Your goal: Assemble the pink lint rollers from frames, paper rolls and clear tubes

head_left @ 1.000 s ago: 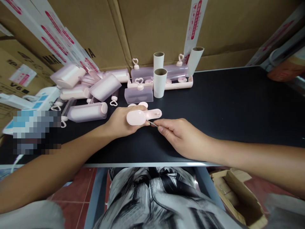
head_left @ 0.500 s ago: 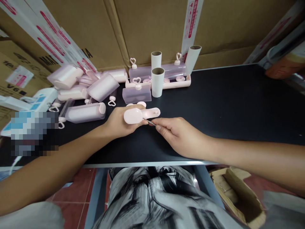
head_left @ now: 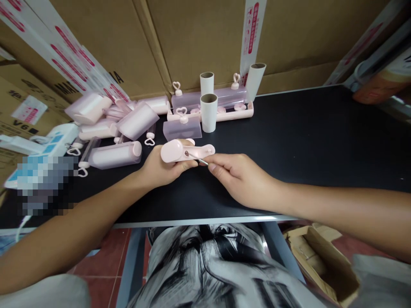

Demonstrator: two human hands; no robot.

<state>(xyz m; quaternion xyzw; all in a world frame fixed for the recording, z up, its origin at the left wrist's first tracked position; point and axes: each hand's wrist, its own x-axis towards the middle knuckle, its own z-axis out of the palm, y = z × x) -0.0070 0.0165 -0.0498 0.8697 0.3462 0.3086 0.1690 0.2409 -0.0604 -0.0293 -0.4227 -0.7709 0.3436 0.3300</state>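
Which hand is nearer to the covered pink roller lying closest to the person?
Left. The left hand is just right of the roller; the right hand is farther right, beyond it.

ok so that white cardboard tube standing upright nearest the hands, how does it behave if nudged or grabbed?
Probably very light: the white cardboard tube is hollow, its open top showing thin walls. Likely tips if pushed high, standing tall on a narrow end on the black table; once down it would probably roll. A hard squeeze may dent it.
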